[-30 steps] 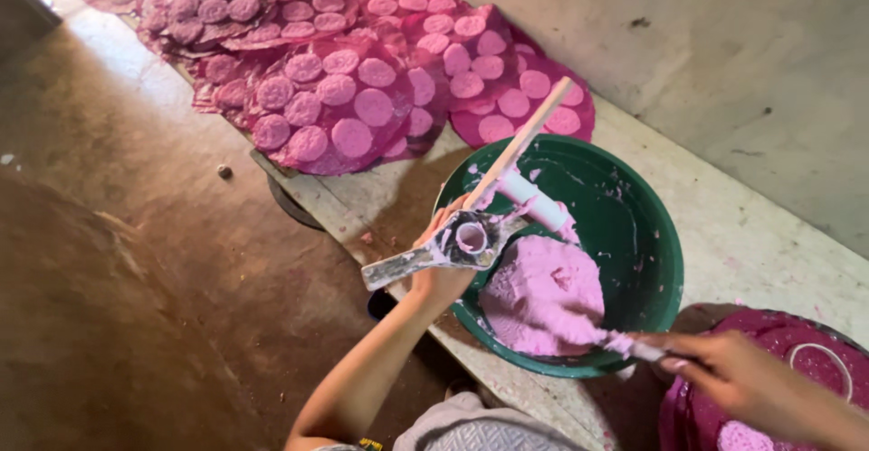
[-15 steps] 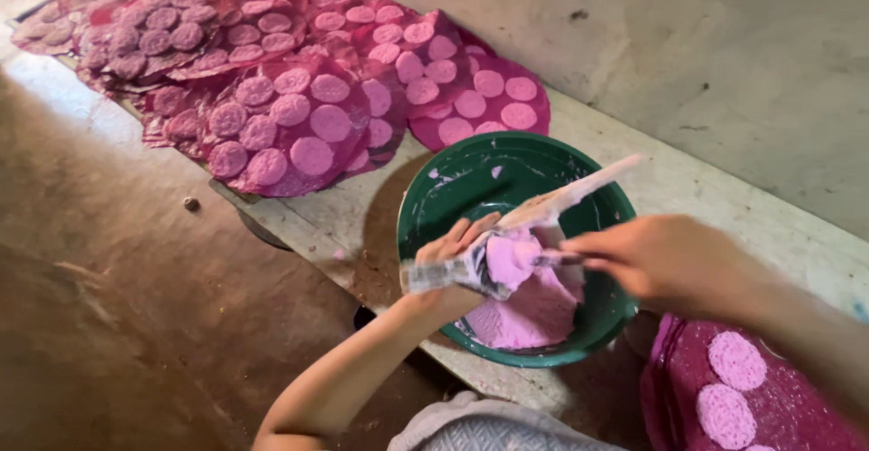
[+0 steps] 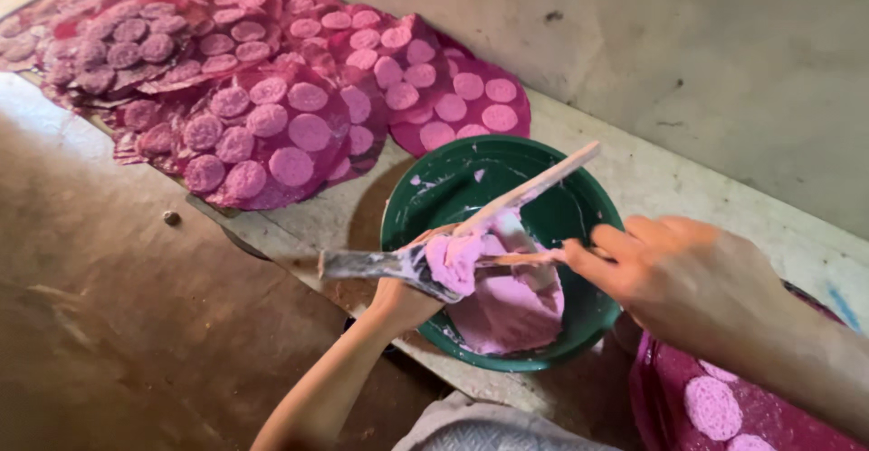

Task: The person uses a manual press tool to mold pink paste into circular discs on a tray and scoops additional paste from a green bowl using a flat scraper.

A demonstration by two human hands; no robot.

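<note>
**A:** Paste (image 3: 453, 261) — pink lump loaded on the mould tool (image 3: 398, 265), held over the green bowl (image 3: 579, 211) at its 9 o'clock rim. More of the same pink mix (image 3: 511, 311) sits in the bowl bottom, toward 6 o'clock.

**B:** Hands?

**A:** Left hand (image 3: 403, 302) comes up from 6 o'clock and sits under the tool; its fingers are hidden, so I can't tell the grip, but they look wrapped round the tool. Right hand (image 3: 688, 274) enters from 3 o'clock, fingers pressed together around a thin scraper (image 3: 529, 258) that touches the lump.

**B:** Risks?

**A:** Near first: the lump overhangs the bowl edge. A hard swipe could push it off the 9 o'clock side onto the bench (image 3: 299, 229) or down to the brown floor (image 3: 118, 324). The dark pink sheet (image 3: 751, 406) at 4 o'clock, carrying pale discs, lies close under the right forearm — a sleeve or wrist drag could smear them.

**B:** Farther out?

**A:** A wooden stick (image 3: 534, 184) leans across the bowl toward 1 o'clock; a knock from the right hand could flip it and fling paste. Beyond, at 11 o'clock, sheets of finished discs (image 3: 290, 134) lie just beside the bowl — splatter would mark them.
</note>
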